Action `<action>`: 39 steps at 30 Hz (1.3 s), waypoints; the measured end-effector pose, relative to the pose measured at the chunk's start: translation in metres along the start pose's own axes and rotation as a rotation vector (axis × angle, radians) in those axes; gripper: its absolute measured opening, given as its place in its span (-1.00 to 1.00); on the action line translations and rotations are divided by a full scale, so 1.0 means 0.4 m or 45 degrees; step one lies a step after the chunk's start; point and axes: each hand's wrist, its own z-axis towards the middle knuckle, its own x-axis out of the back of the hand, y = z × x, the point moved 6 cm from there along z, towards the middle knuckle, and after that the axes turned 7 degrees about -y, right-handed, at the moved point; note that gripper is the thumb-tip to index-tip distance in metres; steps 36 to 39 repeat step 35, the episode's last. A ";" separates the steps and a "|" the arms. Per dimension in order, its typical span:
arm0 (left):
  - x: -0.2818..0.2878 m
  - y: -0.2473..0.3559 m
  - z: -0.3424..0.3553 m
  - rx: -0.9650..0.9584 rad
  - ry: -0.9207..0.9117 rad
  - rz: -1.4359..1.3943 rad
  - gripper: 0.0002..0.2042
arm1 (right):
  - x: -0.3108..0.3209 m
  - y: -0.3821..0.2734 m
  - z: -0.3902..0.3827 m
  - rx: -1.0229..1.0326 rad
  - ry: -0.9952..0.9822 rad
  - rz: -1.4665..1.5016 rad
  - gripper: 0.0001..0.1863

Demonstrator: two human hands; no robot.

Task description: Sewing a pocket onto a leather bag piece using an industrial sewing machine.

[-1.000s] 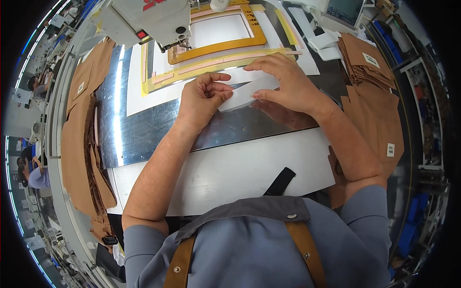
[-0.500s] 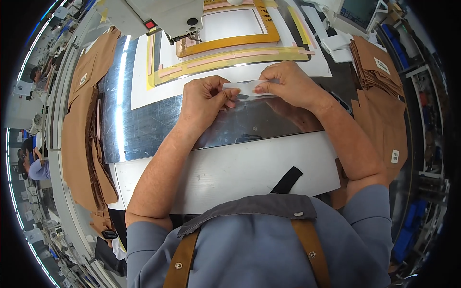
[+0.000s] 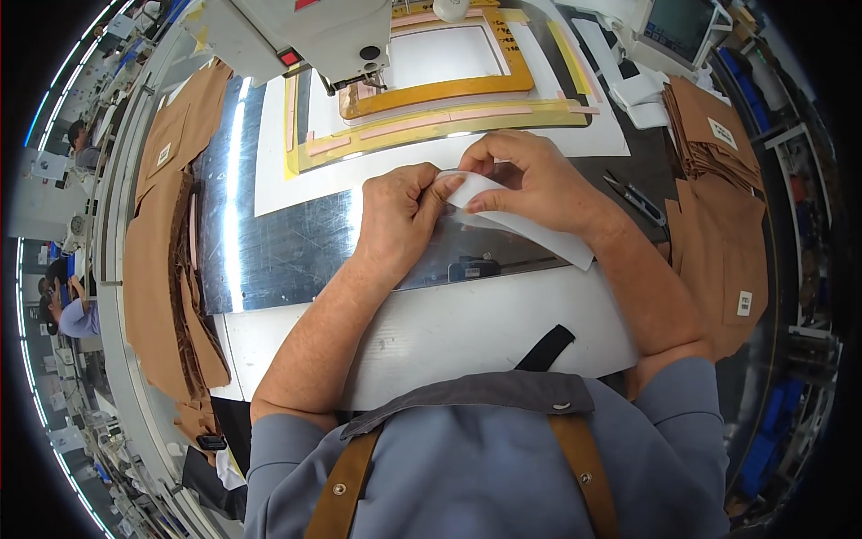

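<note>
Between my hands, over the shiny metal plate (image 3: 287,247), is a white paper-like strip (image 3: 543,237). My left hand (image 3: 395,216) pinches its left end between thumb and curled fingers. My right hand (image 3: 539,184) grips it a little farther along, thumb on top. The rest of the strip slants down to the right under my right wrist. Just beyond my hands lies a flat sewing template with yellow and pink tape edges (image 3: 422,131), bearing an orange frame (image 3: 440,99). Both rest on white sheeting.
A sewing machine head (image 3: 296,40) overhangs the frame at the back. Brown cut pieces are stacked at left (image 3: 153,287) and right (image 3: 714,148). Small snips (image 3: 636,198) lie right of my right forearm. A black strap (image 3: 546,347) rests near me; a screen (image 3: 673,31) stands back right.
Both hands have drawn closer together and slightly nearer to me. The strip, formerly stretched short between them, now trails out at length below my right hand.
</note>
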 end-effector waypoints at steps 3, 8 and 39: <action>0.005 0.013 -0.004 -0.047 0.037 0.092 -0.68 | -0.010 0.015 -0.001 -0.026 0.044 -0.020 -0.81; -0.013 -0.023 -0.011 0.121 -0.043 -0.180 -0.72 | -0.011 0.017 -0.003 -0.027 0.117 -0.011 -0.78; -0.016 -0.087 -0.010 0.343 -0.197 -0.954 -0.85 | -0.006 0.053 -0.007 -0.177 0.069 0.262 -0.70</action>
